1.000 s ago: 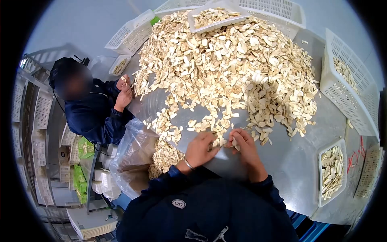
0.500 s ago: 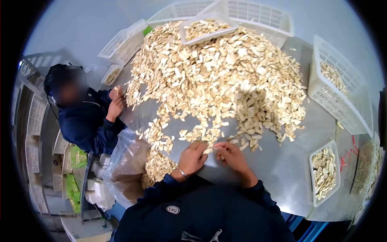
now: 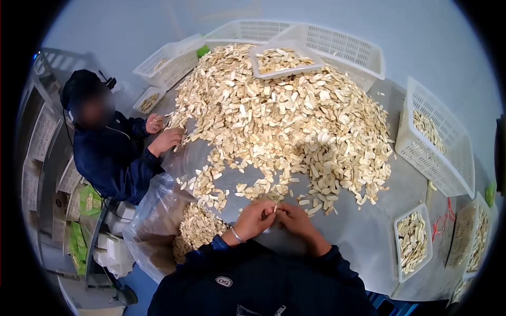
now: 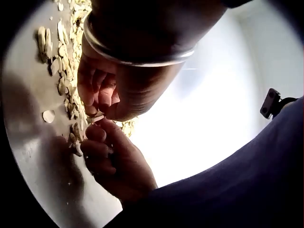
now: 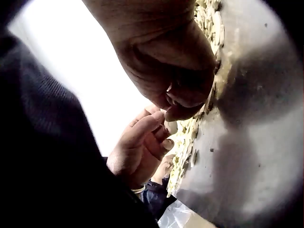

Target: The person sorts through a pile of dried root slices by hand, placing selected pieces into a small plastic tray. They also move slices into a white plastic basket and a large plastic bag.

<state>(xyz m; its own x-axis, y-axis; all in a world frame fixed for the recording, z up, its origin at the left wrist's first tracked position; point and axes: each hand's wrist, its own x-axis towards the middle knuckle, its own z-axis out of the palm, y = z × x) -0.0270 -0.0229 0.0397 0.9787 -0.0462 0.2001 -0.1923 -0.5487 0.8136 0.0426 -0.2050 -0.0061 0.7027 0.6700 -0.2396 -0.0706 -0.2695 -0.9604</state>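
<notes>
Above the near part of the metal table (image 3: 358, 231), both hands meet at one small pale dried slice (image 3: 275, 208). My left hand (image 3: 253, 220), with a silver bangle at its wrist, pinches the slice between thumb and curled fingers. From the other side my right hand (image 3: 296, 220) has thumb and forefinger on it. In the left wrist view the fingertips of both hands come together around the slice (image 4: 96, 117). A large heap of similar slices (image 3: 274, 116) spreads just beyond the hands, with a loose strand reaching close to them.
A plastic tray of slices (image 3: 412, 239) stands at right, near a perforated basket (image 3: 432, 152). Another tray (image 3: 284, 59) rests on the heap's far side. At left, a clear plastic bag (image 3: 153, 226) holds slices, and another person (image 3: 113, 142) works at the heap.
The hands have drawn closer together, with the slice now between them. The head view has shifted, and the other person's hands have parted, one reaching onto the heap.
</notes>
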